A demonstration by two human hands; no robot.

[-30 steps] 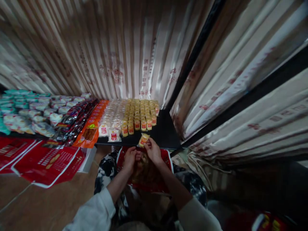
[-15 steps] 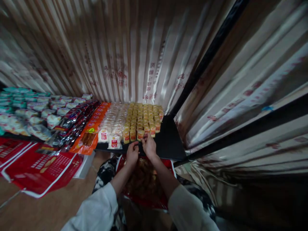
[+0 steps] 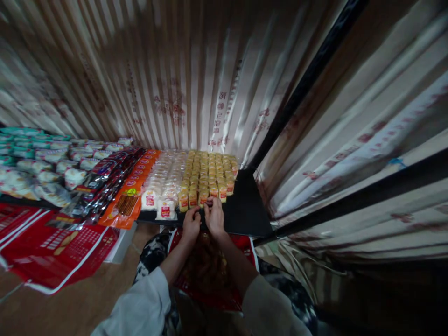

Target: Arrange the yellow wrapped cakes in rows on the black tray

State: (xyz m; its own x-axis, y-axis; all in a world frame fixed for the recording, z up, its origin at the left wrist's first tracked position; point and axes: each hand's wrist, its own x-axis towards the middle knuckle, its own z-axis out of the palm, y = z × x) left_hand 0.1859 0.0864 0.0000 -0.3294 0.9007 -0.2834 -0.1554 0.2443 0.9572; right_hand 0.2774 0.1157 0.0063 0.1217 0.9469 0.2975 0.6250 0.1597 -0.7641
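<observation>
Small yellow snack packets (image 3: 203, 196) stand upright in tight rows on a black tabletop (image 3: 241, 212). My right hand (image 3: 214, 218) is at the front edge of these rows. Its fingers are bent together against the front packets and partly cover them; what they pinch is hidden. Close by on the left, my left hand (image 3: 192, 226) has its fingers curled in, just before the front row, and I cannot see what is in them. Beneath my forearms, a red bag (image 3: 247, 245) with a clear front lies on my lap, its contents dark and blurred.
White snack packets (image 3: 166, 209) stand left of the yellow rows. Farther left lie orange flat packs (image 3: 128, 200), dark shiny packs (image 3: 110, 172) and green-and-white packs (image 3: 26, 140). Red printed bags (image 3: 66, 252) hang at the table's front. A pleated curtain (image 3: 199, 84) and dark pole (image 3: 290, 112) stand behind.
My right hand has drawn back slightly from the front row, and another yellow packet shows more clearly beside its fingertips. My left hand has stayed close, shifting slightly. The view has tilted a little.
</observation>
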